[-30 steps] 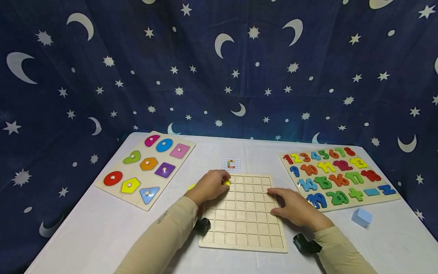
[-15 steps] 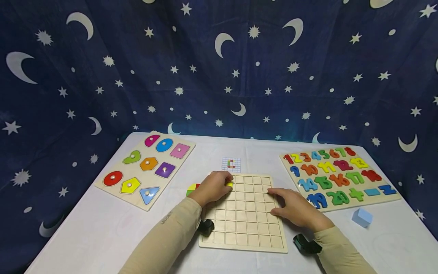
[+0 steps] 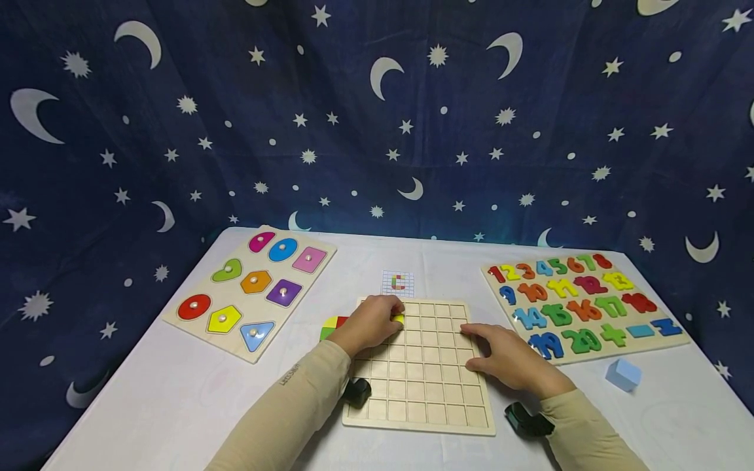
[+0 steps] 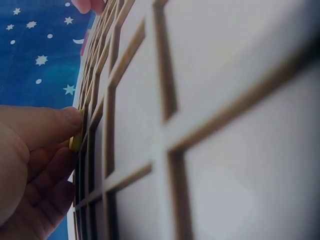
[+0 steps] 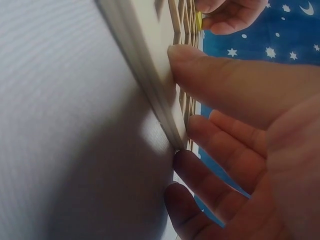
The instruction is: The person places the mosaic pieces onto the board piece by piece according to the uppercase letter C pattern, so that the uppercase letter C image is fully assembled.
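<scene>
A pale wooden grid board [image 3: 424,374] lies on the white table in front of me. Over its upper left part, my left hand [image 3: 371,322] pinches a small yellow square piece [image 3: 398,318] between thumb and fingers. The left wrist view shows that yellow piece [image 4: 75,140] edge-on at the board's surface, mostly covered by the fingertips. At the board's right side rests my right hand [image 3: 508,353], its thumb on the rim and its relaxed fingers along the edge. Red, yellow and green pieces [image 3: 331,326] sit left of the board, partly hidden by the left hand.
Behind the board lies a card [image 3: 398,283] with a coloured C-shaped pattern. A shape puzzle [image 3: 241,301] is at the left, a number puzzle [image 3: 580,307] at the right. A light blue block [image 3: 623,374] stands below the number puzzle.
My left hand has shifted slightly right with the yellow piece, uncovering more of the coloured pieces beside the board. The right hand has stayed in place.
</scene>
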{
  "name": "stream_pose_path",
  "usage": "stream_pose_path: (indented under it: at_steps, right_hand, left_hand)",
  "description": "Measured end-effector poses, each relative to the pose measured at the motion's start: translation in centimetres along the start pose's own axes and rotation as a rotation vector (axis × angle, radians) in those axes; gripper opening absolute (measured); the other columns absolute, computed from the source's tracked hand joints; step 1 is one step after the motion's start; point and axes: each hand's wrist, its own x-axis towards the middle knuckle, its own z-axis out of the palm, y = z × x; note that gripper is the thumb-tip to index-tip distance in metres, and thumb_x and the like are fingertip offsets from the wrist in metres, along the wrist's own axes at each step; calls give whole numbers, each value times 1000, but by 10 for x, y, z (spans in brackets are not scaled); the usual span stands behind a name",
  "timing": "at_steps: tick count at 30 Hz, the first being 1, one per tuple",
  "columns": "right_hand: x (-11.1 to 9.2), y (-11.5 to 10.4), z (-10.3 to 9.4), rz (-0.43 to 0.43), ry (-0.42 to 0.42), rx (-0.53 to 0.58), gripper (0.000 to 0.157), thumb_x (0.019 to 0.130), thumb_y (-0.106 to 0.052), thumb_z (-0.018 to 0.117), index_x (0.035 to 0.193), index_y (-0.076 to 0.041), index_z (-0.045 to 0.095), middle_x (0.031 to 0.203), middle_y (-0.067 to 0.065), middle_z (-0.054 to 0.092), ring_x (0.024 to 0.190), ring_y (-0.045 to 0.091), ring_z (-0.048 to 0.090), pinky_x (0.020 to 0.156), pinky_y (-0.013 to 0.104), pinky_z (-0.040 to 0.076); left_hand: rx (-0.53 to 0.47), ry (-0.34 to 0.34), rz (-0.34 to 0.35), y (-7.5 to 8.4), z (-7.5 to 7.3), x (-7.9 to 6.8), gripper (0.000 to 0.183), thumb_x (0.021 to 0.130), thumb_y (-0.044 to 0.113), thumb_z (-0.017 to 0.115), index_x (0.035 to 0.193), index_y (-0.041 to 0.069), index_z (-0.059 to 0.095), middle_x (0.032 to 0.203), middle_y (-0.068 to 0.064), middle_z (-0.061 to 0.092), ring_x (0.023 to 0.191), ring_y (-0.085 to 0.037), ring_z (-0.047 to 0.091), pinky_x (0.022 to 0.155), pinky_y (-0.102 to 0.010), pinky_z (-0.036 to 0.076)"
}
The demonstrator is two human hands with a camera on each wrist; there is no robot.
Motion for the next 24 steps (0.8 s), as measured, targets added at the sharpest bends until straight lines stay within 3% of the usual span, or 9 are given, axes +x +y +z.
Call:
stream_pose_path:
  at_steps: [12, 24]
  right_hand:
    - [0, 0, 0, -3, 0, -8, 62, 84, -21, 81, 139, -5, 57, 142, 18, 54, 134, 43, 44, 108, 61, 33]
    - [0, 1, 1, -2, 3, -12, 62, 84, -21, 81, 139, -6, 57, 141, 17, 55, 134, 42, 44, 108, 60, 34]
  left_hand:
    - [8, 7, 22, 1, 1, 0, 20, 86, 7, 76, 105, 4, 69, 94, -2, 65, 87, -17, 58, 84, -31, 50]
    - [-3, -44, -10, -1, -3, -2, 21, 86, 9, 76, 106, 5, 69, 90, 1, 64, 84, -16, 55, 82, -30, 49]
